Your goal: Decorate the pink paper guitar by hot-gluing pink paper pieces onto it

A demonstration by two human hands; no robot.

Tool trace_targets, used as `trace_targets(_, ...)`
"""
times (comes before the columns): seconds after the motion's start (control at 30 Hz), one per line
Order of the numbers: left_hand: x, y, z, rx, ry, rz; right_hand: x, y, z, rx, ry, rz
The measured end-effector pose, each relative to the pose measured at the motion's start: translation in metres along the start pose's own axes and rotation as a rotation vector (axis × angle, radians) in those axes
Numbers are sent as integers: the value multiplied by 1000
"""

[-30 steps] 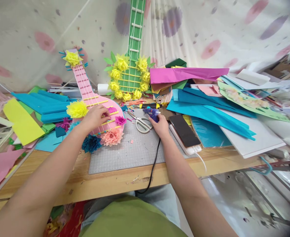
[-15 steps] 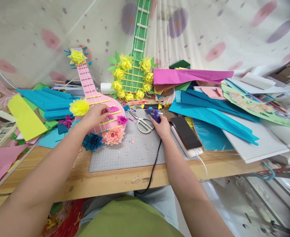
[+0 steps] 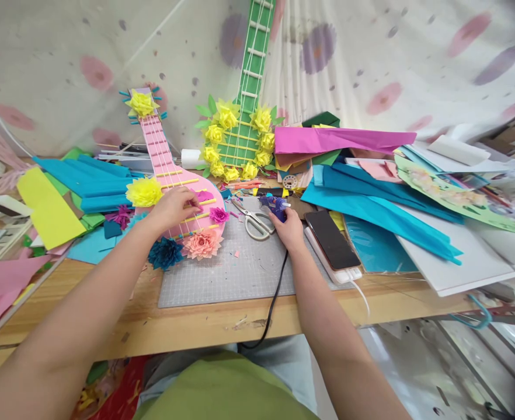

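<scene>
A pink paper guitar [image 3: 159, 143] with white strings, yellow sticks and paper flowers leans at the left of the mat. Over its body is my left hand [image 3: 174, 209], fingertips pinched together among the strings; whatever they hold is too small or hidden to make out. My right hand [image 3: 290, 228] is closed around the handle of a blue hot glue gun [image 3: 275, 204], whose pale nozzle end shows past my fingers. A black cord [image 3: 279, 286] runs from it over the table edge. Scissors [image 3: 256, 224] lie just left of the glue gun on the grey cutting mat [image 3: 222, 286].
A green paper guitar [image 3: 240, 146] ringed with yellow flowers stands behind. To the right, a phone [image 3: 331, 239] rests on a white power bank, beside blue folded paper [image 3: 380, 213] and a magenta sheet [image 3: 340, 140]. Blue and yellow paper [image 3: 49, 207] is piled at the left.
The whole view has shifted slightly, so things appear a little lower and further right. Both hands keep nearly the same places and grips.
</scene>
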State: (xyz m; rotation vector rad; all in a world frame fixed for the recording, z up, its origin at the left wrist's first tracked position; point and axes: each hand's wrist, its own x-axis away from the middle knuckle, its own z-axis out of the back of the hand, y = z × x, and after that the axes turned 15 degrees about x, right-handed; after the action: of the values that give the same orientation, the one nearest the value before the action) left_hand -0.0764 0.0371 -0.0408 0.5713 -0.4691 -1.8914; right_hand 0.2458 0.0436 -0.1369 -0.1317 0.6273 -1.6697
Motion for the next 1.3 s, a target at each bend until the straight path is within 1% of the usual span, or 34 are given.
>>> trace_targets(0.1, 1, -1, 0, 64, 31, 5, 0, 0, 0, 8, -1, -1)
trace_targets(0.23, 0, -4, 1, 56, 78, 71, 1, 0, 0, -4, 13, -2)
trace_targets(0.5, 1, 0, 4, 10, 65, 81, 2, -3, 2, -2, -6, -14)
trace_targets(0.7, 1, 5, 5, -67, 108, 176, 2, -2, 2, -4, -1, -7)
trace_targets(0.83, 0, 10, 5, -109, 103, 189, 2, -4, 4, 17, -27, -18)
trace_targets(0.93, 0, 12, 6, -111, 94, 198, 2, -5, 4, 17, -24, -22)
trace_targets(1.07, 0, 8, 8, -90, 81, 231, 1, -2, 1, 5, -10, -12)
trace_targets(1.3, 1, -3, 7, -8, 59, 158, 1, 0, 0, 7, -1, 1)
